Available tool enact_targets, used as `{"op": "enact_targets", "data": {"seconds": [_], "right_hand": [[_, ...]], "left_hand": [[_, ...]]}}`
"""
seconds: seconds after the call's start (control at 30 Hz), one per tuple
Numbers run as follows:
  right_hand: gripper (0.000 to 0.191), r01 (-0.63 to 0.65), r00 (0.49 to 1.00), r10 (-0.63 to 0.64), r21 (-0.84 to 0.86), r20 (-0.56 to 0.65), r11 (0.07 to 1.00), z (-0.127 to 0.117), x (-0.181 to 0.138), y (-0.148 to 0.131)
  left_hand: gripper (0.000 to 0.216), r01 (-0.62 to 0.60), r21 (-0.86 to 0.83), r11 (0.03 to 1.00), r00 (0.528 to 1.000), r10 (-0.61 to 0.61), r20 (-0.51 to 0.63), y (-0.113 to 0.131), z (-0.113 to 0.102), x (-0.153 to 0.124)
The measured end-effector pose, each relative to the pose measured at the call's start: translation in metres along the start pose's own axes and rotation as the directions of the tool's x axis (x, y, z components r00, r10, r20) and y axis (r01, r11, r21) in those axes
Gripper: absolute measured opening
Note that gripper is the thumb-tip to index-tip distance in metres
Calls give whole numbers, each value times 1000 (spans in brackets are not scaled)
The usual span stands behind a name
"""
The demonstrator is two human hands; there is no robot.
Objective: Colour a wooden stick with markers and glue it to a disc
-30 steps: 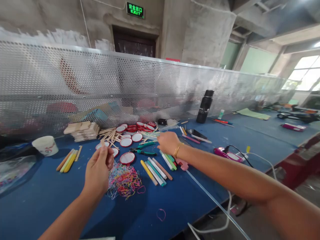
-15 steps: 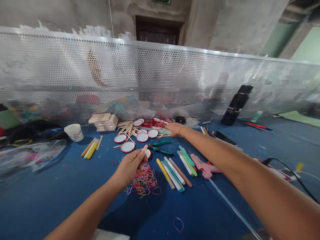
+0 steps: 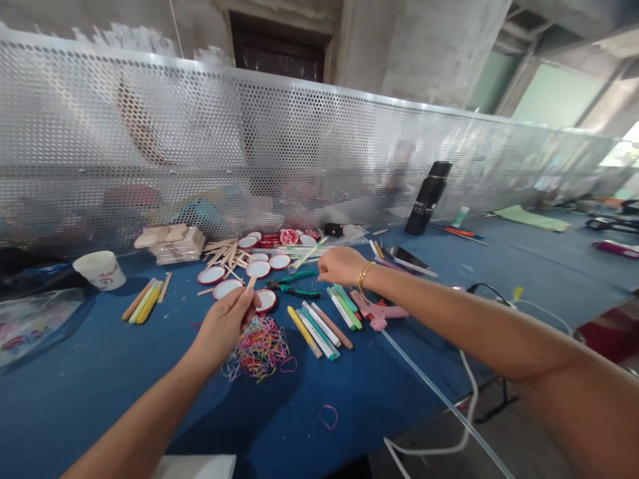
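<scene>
My left hand (image 3: pixel 224 326) is closed on a small wooden craft stick (image 3: pixel 251 282), held just above a tangle of coloured rubber bands (image 3: pixel 259 346). My right hand (image 3: pixel 342 265), with a gold bracelet at the wrist, pinches another wooden stick (image 3: pixel 308 254) lifted over green-handled pliers (image 3: pixel 294 287). Round red-rimmed white lids (image 3: pixel 258 268) and loose wooden sticks (image 3: pixel 222 253) lie behind the hands. A row of coloured markers (image 3: pixel 322 324) lies between the hands and a pink glue gun (image 3: pixel 378 311).
A blue table (image 3: pixel 100 386) is backed by a perforated metal screen (image 3: pixel 299 153). On it are a paper cup (image 3: pixel 100 269), stacked wooden slats (image 3: pixel 172 243), a black bottle (image 3: pixel 427 197), a phone (image 3: pixel 407 258), cables and a clear glue stick (image 3: pixel 439 399).
My right hand has drawn back from the lids with a wooden stick lifted in its fingers. The left hand keeps its stick, and the view has shifted.
</scene>
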State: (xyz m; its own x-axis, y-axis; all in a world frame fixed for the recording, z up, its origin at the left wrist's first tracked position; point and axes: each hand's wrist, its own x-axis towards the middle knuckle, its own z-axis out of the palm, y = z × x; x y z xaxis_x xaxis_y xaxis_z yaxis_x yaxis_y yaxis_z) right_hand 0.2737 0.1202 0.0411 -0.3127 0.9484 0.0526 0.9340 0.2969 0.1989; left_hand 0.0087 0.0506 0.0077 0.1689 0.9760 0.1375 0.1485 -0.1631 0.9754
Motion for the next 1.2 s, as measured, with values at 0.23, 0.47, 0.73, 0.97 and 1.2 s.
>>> {"op": "enact_targets", "data": {"seconds": [0.23,0.47,0.73,0.97,1.2], "right_hand": [[31,-40,998,38,64,40,997,1,-68,-8],[72,-40,996,31,113,82,993,10,-79,-78],[52,-8,985,-15,128,172,992,22,-56,-88],[37,56,973,-85,139,213,989,-8,-11,-20],[38,-122,976,133,-73,170,990,8,49,88]], "left_hand": [[44,-18,39,999,1000,18,3,1,2,0],[44,-27,12,1000,999,28,-17,-1,1,1],[47,-23,25,999,1000,23,3,-4,-2,2],[48,-27,22,999,1000,26,10,-2,-2,0],[48,-20,36,999,1000,19,16,-6,-4,3]]}}
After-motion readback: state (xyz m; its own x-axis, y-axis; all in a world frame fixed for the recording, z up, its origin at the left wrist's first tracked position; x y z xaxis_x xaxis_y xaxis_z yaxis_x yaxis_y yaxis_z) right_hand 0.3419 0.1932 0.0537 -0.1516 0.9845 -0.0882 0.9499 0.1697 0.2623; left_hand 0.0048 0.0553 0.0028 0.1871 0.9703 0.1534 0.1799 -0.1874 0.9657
